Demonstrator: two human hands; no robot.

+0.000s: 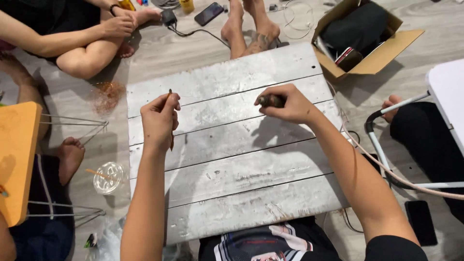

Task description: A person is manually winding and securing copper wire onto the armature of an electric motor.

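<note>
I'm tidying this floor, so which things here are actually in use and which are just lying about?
In use:
left hand pinching a thin stick
right hand gripping a small dark piece
grey board

Lying about:
cardboard box
phone
plastic cup
copper wire tangle

I sit on a pale grey wood-look floor with a low surface of whitewashed, scuffed planks in front of me, lit evenly from above so that soft shadows fall on the boards. To my left stands an orange table on thin wire legs, with a clear plastic cup lid and a tangle of copper wire on the floor near it. Ahead to the right an open cardboard box sits on the floor, a black phone and cables lie further off, and a white table edges in at the right.
</note>
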